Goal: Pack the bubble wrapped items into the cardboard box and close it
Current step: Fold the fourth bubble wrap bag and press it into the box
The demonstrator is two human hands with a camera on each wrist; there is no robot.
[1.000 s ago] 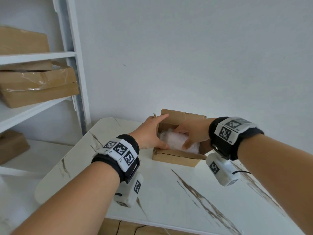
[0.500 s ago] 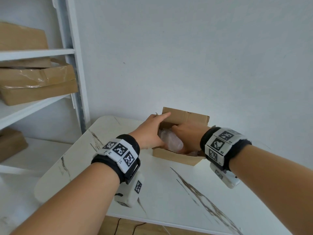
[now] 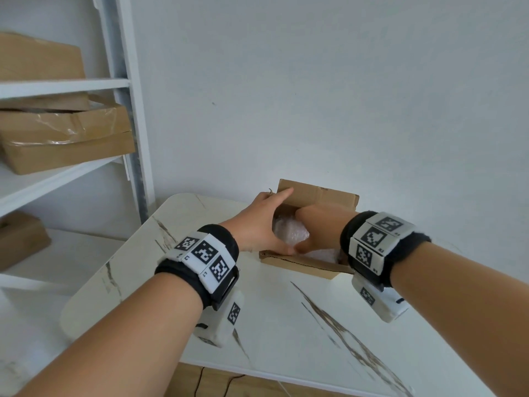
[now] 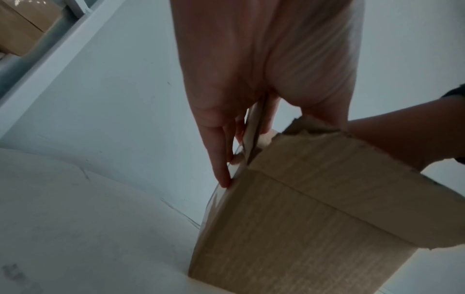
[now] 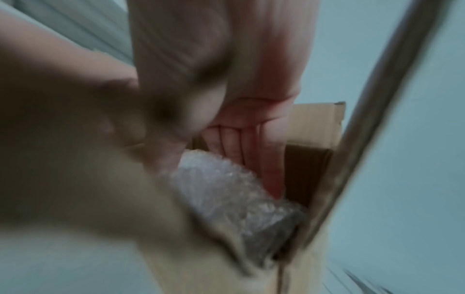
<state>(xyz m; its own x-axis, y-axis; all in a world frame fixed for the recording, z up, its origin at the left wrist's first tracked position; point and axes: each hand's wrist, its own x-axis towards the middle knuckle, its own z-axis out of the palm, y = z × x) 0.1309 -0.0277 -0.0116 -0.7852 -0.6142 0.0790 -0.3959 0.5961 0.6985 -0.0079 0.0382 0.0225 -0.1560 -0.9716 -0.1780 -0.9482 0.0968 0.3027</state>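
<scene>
As the right grip (image 3: 319,224) clasps a clear bubble-wrapped bundle (image 3: 289,234) between thumb and fingers inside the small open brown cardboard box (image 3: 303,264), the left grip (image 3: 257,226) lays straight fingers flat along the box's upright left flap (image 4: 253,127); the box stands at the far side of a white marble-veined bench (image 3: 286,325).

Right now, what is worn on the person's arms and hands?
The left hand and right hand are bare, without sleeves. Each wrist has a black band topped with white blocks bearing black square markers; a white marked camera pod hangs beneath.
</scene>
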